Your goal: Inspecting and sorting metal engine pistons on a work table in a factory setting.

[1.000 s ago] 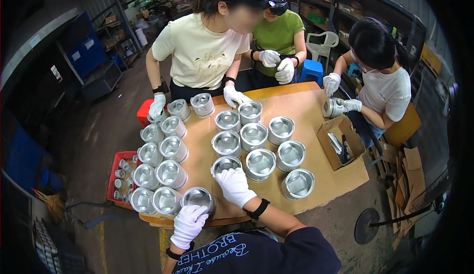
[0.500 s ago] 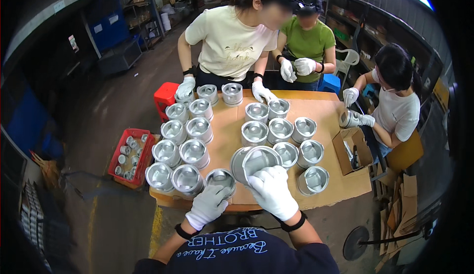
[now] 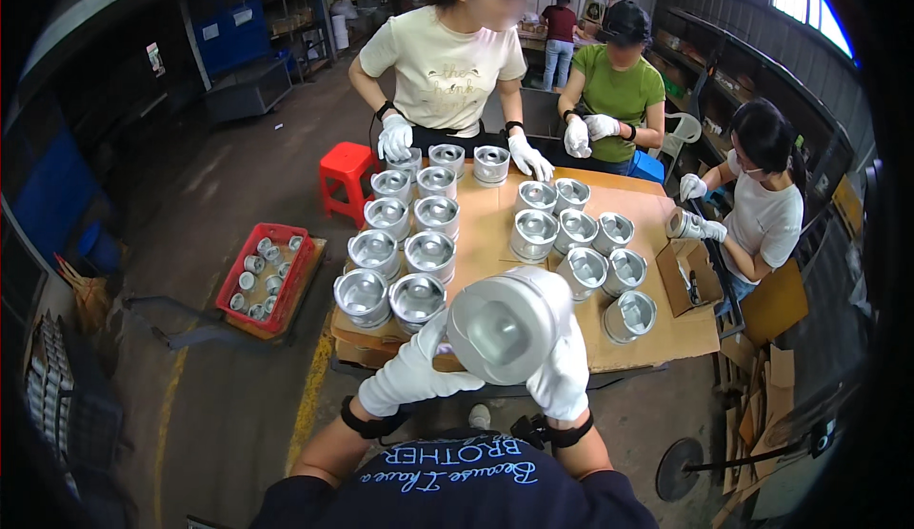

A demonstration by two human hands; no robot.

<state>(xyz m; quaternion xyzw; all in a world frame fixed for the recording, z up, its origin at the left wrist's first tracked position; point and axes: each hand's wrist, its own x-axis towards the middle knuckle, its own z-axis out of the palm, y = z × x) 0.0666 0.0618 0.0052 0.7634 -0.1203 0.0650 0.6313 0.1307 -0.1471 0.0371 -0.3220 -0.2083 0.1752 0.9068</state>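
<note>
A silvery metal piston [image 3: 495,329] is held up close over the near table edge, its hollowed crown tilted toward me. My white-gloved right hand [image 3: 562,367] grips its right side. My gloved left hand [image 3: 414,372] cups its lower left, some of its fingers hidden behind the piston. Rows of similar pistons stand upright on the cardboard-covered table [image 3: 486,219]: a left group, including one piston [image 3: 417,299] near my left hand, and a right group, including one piston [image 3: 630,316] beyond my right hand. The held piston hides part of the table behind it.
A co-worker's gloved hand [image 3: 530,156] rests at the far edge; another person's hand holds a piston [image 3: 682,223] at the right. A carton [image 3: 687,277] with tools stands at the right edge. A red crate [image 3: 238,272] of small parts and a red stool [image 3: 345,179] are left.
The piston in my right hand has come nearer and turned. My left hand has left the table piston and come to the held one. The view has shifted, moving the table rightward.
</note>
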